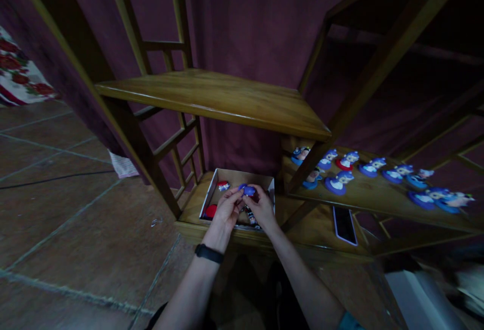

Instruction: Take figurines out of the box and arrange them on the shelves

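Note:
Both hands meet over an open cardboard box (242, 173) on the low shelf. Between their fingers is a small figurine (248, 190) with a purple top; its lower part is hidden. My left hand (228, 206) pinches it from the left, a black band around that wrist. From the right, my right hand (262, 208) closes its fingers on the same piece. Inside the box lie a red-and-white figurine (223, 185), a red round piece (210, 211) and a black-and-white figurine (251, 216), partly covered by my right hand.
Several figurines on round bases, such as a purple one (339, 183), stand on the shelf to the right. Below them lies a phone (344, 225). A wooden shelf board (215, 95) juts out above the box. Slanting posts (317, 151) divide the unit.

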Available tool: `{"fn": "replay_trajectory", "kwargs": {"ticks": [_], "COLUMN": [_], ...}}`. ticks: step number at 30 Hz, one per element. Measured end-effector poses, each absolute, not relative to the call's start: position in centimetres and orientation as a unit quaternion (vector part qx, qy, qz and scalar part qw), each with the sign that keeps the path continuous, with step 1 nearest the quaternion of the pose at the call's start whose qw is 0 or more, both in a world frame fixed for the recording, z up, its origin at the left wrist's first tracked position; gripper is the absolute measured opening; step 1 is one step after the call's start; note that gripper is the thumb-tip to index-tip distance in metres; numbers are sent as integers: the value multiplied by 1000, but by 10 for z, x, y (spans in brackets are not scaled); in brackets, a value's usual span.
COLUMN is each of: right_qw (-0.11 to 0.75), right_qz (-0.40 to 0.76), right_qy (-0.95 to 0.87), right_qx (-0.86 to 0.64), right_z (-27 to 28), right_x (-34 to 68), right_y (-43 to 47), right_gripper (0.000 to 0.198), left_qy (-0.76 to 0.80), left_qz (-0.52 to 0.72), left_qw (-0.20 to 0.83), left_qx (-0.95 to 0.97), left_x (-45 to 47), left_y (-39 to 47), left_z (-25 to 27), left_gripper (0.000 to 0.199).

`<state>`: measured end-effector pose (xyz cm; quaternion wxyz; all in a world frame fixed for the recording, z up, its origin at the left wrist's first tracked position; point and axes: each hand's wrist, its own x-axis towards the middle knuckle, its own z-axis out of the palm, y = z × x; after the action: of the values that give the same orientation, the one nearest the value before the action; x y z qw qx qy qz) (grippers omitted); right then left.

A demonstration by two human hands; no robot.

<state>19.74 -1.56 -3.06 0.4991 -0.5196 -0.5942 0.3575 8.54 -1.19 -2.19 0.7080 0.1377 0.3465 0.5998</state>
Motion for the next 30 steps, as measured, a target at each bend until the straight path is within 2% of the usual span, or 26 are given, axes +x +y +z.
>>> {"fn": "replay_trajectory", "kwargs": {"ticks": [17, 24, 30], "right_qw": [493, 503, 519], "right_qz": [327, 370, 394], "right_qy": [-599, -591, -568], "right_qx": [-539, -511, -503], "right_z": [-29, -33, -41], "right_x": [195, 199, 201], "right_y": [-20, -13, -9], "right_gripper": [28, 17, 18], "left_qy": [372, 375, 395], "left_qz": [585, 586, 573], "left_qw": [715, 711, 713], "left_qx": [95, 101, 85], "left_x": [82, 82, 82], "left_y": [-13, -12, -8], "left_z": [-22, -25, -29], "left_gripper": [9, 6, 6]}}
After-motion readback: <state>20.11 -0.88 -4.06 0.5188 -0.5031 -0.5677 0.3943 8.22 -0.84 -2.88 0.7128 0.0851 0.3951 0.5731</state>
